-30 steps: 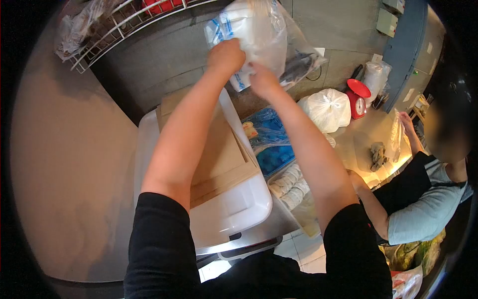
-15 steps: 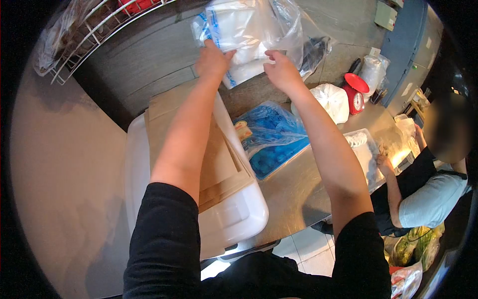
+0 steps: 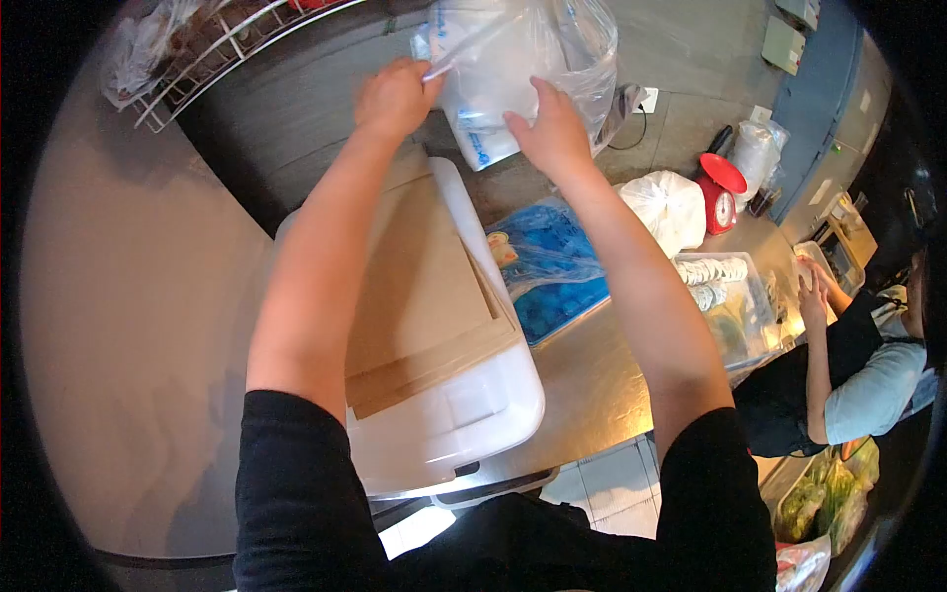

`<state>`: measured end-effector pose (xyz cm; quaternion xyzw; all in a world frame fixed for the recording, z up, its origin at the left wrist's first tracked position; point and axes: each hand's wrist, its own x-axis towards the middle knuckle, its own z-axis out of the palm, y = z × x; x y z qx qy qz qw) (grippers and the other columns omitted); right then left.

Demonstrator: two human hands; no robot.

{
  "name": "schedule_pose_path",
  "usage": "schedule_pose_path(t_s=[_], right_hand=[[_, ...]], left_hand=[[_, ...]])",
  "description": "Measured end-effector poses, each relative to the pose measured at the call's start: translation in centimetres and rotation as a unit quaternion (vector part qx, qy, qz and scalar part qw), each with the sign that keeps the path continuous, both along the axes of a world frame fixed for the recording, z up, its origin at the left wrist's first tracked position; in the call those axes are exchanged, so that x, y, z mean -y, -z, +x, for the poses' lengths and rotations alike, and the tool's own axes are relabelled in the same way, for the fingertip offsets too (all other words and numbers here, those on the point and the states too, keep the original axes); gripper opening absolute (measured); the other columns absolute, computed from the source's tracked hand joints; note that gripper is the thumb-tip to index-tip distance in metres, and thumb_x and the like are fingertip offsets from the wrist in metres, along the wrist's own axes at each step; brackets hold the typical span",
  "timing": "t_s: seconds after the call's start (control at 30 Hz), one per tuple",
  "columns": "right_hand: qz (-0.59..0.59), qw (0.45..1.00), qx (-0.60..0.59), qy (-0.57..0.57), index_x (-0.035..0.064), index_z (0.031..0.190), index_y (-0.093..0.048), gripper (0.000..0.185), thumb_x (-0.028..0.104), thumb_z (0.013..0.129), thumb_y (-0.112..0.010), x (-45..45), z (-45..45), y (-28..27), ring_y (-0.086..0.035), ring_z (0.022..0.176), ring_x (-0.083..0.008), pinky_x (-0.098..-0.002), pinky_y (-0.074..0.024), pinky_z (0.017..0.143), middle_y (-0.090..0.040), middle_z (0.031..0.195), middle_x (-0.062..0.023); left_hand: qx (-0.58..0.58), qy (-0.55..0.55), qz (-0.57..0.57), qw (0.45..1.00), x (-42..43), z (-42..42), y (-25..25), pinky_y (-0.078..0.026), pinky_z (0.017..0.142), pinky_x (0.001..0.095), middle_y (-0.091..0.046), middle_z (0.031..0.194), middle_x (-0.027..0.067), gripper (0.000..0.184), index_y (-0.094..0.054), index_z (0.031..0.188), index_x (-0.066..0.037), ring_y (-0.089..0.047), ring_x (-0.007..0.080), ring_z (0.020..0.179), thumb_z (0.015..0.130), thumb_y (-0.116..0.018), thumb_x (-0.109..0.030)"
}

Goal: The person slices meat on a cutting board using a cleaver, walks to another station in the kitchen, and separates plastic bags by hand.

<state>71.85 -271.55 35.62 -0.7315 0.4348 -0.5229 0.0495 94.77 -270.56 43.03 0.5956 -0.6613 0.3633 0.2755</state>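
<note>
A clear plastic bag [image 3: 582,49] hangs against the tiled wall, with a stack of white plastic bags [image 3: 498,79] with blue print in it. My left hand [image 3: 393,101] pinches the clear bag's left edge and draws a fold of it out to the left. In front of the stack's lower right part is my right hand [image 3: 555,133], thumb and forefinger apart; whether it touches the plastic I cannot tell. Below my arms, flat brown cardboard [image 3: 404,286] lies on a white plastic bin lid [image 3: 493,414].
A blue tray [image 3: 552,321] under clear film, a white bag [image 3: 666,207], a red scale [image 3: 720,202] and a clear tub [image 3: 755,301] stand on the steel counter [image 3: 592,395]. A wire rack [image 3: 227,44] is upper left. A co-worker [image 3: 838,365] stands at right.
My left hand has moved left and up from the stack's edge, pulling the clear plastic with it. My right hand has shifted slightly down. The co-worker's hands have moved away from the tub.
</note>
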Motion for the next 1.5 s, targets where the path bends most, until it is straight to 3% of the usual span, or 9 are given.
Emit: schedule_pose_path(t_s=[0.37, 0.6, 0.73, 0.87, 1.03, 1.23, 1.3, 1.43, 1.5], right_hand=[[-0.104, 0.985, -0.1, 0.089, 0.0155, 0.161, -0.027, 0.099, 0.036, 0.082, -0.083, -2.6, 4.6, -1.7, -0.048, 0.137, -0.0462, -0.0555, -0.042, 0.11, -0.035, 0.159, -0.0256], [-0.079, 0.982, -0.173, 0.017, 0.0108, 0.118, -0.071, 0.03, 0.02, 0.09, -0.064, -0.8, 4.2, -1.9, -0.066, 0.108, -0.0407, -0.05, -0.0536, 0.092, -0.07, 0.111, -0.0205], [0.024, 0.951, -0.307, 0.009, 0.0098, 0.095, -0.079, 0.02, 0.013, 0.09, -0.06, -3.8, 3.4, 3.1, -0.072, 0.096, -0.0414, -0.0531, -0.0558, 0.085, -0.075, 0.098, -0.0201], [0.103, 0.992, -0.064, -0.038, 0.0092, 0.1, -0.076, 0.022, 0.021, 0.092, -0.06, -11.7, -1.0, 6.3, -0.071, 0.084, -0.033, -0.0428, -0.0561, 0.076, -0.074, 0.093, -0.0179], [0.196, 0.91, 0.354, -0.089, 0.0043, 0.101, -0.069, 0.021, 0.017, 0.099, -0.053, -24.3, -10.6, 11.2, -0.069, 0.078, -0.0221, -0.0345, -0.0553, 0.072, -0.073, 0.086, -0.0086], [0.113, 0.855, 0.502, 0.068, 0.0027, 0.101, -0.064, 0.021, 0.022, 0.105, -0.055, -47.8, -17.1, 13.6, -0.069, 0.085, -0.0175, -0.0329, -0.0566, 0.077, -0.073, 0.099, -0.0103], [0.077, 0.814, 0.56, 0.131, 0.0042, 0.102, -0.063, 0.026, 0.028, 0.108, -0.054, -56.0, -17.4, 14.0, -0.069, 0.08, -0.0166, -0.0321, -0.0578, 0.072, -0.074, 0.098, -0.0112], [-0.005, 0.753, 0.612, 0.242, 0.0055, 0.108, -0.061, 0.023, 0.028, 0.107, -0.057, -72.1, -19.1, 18.3, -0.07, 0.078, -0.0196, -0.0351, -0.0594, 0.067, -0.073, 0.098, -0.0112], [-0.047, 0.713, 0.63, 0.304, 0.0065, 0.111, -0.062, 0.023, 0.028, 0.105, -0.059, -79.7, -17.4, 18.4, -0.071, 0.076, -0.0228, -0.037, -0.0594, 0.065, -0.07, 0.096, -0.0096]], left_hand=[[-0.488, 0.28, 0.252, 0.787, -6.2, 0.0, -1.0, -0.048, 0.06, 0.0252, -0.071, 0.085, 0.0003, 0.035, -0.073, 0.097, -0.006, -0.067, 0.0103, 0.072, 0.097, -0.071, -0.04], [-0.434, 0.256, 0.324, 0.801, -5.7, -0.2, -0.2, -0.049, 0.061, 0.0265, -0.07, 0.08, 0.0029, 0.038, -0.075, 0.088, -0.004, -0.065, 0.0127, 0.071, 0.097, -0.071, -0.04], [-0.057, 0.116, 0.484, 0.865, -6.8, -2.8, 0.9, -0.054, 0.062, 0.0351, -0.071, 0.081, 0.0088, 0.055, -0.077, 0.096, 0.0, -0.067, 0.0217, 0.071, 0.091, -0.072, -0.054], [-0.085, 0.032, 0.432, 0.897, -9.6, -5.6, -3.0, -0.053, 0.055, 0.036, -0.067, 0.075, 0.0105, 0.076, -0.076, 0.094, 0.001, -0.064, 0.0207, 0.06, 0.084, -0.07, -0.074], [-0.158, 0.322, 0.221, 0.907, -14.7, -11.9, -7.7, -0.051, 0.059, 0.0269, -0.066, 0.072, 0.0047, 0.065, -0.074, 0.088, -0.005, -0.064, 0.0142, 0.066, 0.09, -0.067, -0.07], [-0.279, 0.603, 0.433, 0.609, -33.6, -24.3, -5.5, -0.051, 0.065, 0.0272, -0.071, 0.081, 0.0057, 0.028, -0.071, 0.091, 0.0, -0.066, 0.0137, 0.071, 0.099, -0.062, -0.024], [-0.133, 0.654, 0.443, 0.598, -34.9, -27.6, -1.6, -0.051, 0.058, 0.026, -0.067, 0.072, 0.0025, 0.061, -0.073, 0.084, -0.005, -0.064, 0.0118, 0.065, 0.094, -0.066, -0.065], [0.002, 0.595, 0.666, 0.45, -47.4, -28.8, 7.1, -0.052, 0.055, 0.0247, -0.067, 0.069, 0.0009, 0.06, -0.072, 0.081, -0.005, -0.063, 0.009, 0.059, 0.096, -0.065, -0.063], [0.046, 0.524, 0.667, 0.527, -51.1, -30.0, 13.5, -0.057, 0.068, 0.0357, -0.073, 0.076, 0.0077, 0.066, -0.077, 0.097, -0.001, -0.07, 0.0202, 0.067, 0.092, -0.067, -0.066]])
